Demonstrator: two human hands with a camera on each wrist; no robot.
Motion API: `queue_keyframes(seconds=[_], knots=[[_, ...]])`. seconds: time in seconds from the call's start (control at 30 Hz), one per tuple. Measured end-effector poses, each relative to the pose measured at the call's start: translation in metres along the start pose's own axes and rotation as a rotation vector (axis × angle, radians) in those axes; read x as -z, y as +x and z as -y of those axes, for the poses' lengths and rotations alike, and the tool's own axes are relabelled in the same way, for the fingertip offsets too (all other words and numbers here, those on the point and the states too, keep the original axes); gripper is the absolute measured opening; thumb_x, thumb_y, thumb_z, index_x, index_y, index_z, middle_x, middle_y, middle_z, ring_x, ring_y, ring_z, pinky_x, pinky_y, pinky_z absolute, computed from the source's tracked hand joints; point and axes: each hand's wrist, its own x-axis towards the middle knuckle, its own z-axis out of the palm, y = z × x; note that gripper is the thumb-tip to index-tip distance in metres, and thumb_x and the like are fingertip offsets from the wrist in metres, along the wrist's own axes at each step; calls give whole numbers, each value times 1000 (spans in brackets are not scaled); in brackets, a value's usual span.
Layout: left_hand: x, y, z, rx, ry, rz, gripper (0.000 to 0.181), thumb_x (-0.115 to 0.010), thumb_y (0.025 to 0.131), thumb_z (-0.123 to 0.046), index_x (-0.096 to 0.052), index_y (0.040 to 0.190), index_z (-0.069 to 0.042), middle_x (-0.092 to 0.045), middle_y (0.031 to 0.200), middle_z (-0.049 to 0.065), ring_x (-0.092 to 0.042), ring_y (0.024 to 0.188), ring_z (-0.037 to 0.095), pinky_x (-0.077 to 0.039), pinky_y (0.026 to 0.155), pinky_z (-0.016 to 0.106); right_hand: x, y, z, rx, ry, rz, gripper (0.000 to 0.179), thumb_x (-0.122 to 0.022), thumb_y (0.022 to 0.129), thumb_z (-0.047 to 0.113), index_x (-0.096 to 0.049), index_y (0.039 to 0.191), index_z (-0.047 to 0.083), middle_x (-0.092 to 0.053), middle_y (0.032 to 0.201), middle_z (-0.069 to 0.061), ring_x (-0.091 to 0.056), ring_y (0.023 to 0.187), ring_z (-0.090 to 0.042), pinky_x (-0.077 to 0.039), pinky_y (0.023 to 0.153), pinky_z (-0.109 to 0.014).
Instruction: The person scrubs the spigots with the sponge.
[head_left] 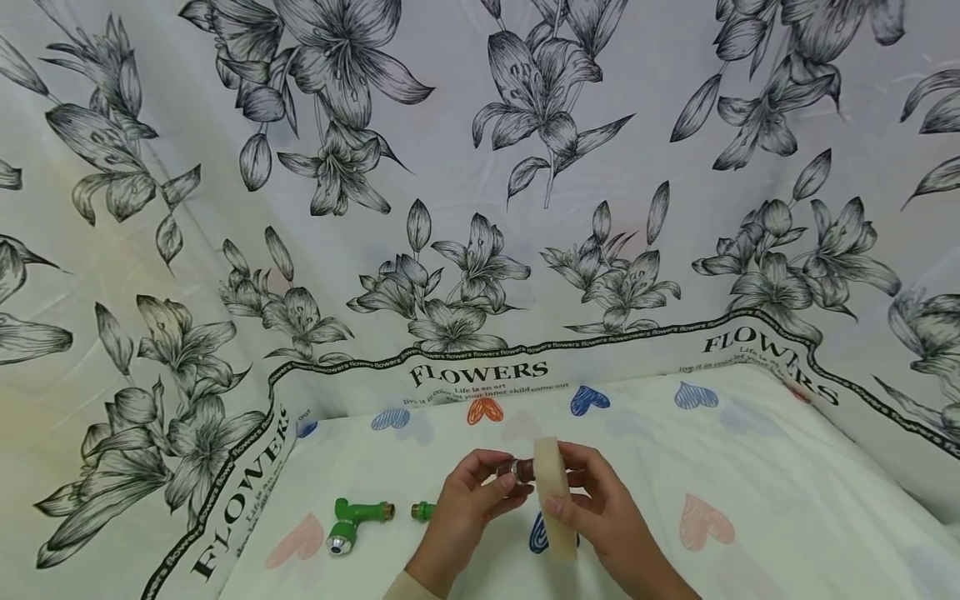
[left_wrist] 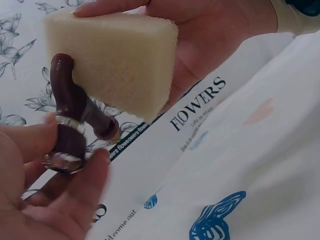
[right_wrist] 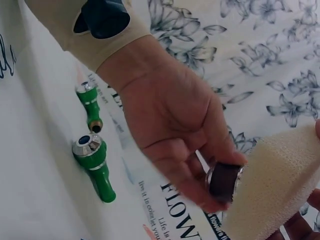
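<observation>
My left hand (head_left: 463, 510) pinches a dark maroon angle valve (left_wrist: 70, 102) between thumb and fingers, around its silver-ringed end. The valve has a side branch with a brass-coloured tip, seen in the left wrist view. In my right hand (head_left: 606, 510) is a cream-coloured sponge block (head_left: 551, 492), gripped with the thumb on the near face and the fingers behind. The sponge stands on edge right against the valve and hides part of it in the head view. Both things are held up over the white cloth (head_left: 637, 567).
Left of my hands lies a green angle valve (head_left: 358, 515) with a chrome knob and brass threaded end. A second green valve (head_left: 422, 511) is partly covered by my left hand. Behind the heart-printed surface rises a white curtain (head_left: 450, 150) with black flower prints.
</observation>
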Motion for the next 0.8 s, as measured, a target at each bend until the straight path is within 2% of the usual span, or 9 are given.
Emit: queue_keyframes(seconds=[0.13,0.27,0.47,0.63,0.8], knots=[[-3,-1,4,20,103,51,34,-80,100,-7,-69,132,-2,-74,124,17,-73,112,31,-63,95,42,-2,-1,1,68,-36,-31,62,-82,99,12,-53,154,17,-53,148,-12,-54,127,-38,-57,101,-34],[-8,-2,8,34,147,89,36,-80,100,-8,-73,135,-4,-74,127,15,-71,114,29,-64,94,42,-5,-2,-1,111,-131,-73,65,-85,98,17,-54,154,24,-55,146,-5,-54,126,-33,-55,102,-34],[-14,-4,8,33,158,91,34,-78,101,-4,-73,134,-2,-74,127,16,-72,114,31,-64,92,43,-3,1,-7,138,-271,-141,67,-88,95,26,-56,154,27,-57,141,2,-55,123,-25,-51,105,-40],[-13,-6,5,36,141,123,32,-77,102,-3,-73,134,-2,-74,126,17,-73,113,30,-64,93,44,2,5,-11,120,-322,-172,69,-88,96,30,-55,156,23,-55,144,1,-55,123,-22,-51,103,-47],[-13,-8,2,29,149,141,31,-75,103,-2,-73,134,-2,-74,126,17,-73,114,30,-64,93,43,9,11,-16,107,-354,-201,69,-86,97,33,-54,156,20,-55,145,-3,-55,124,-25,-49,103,-53]])
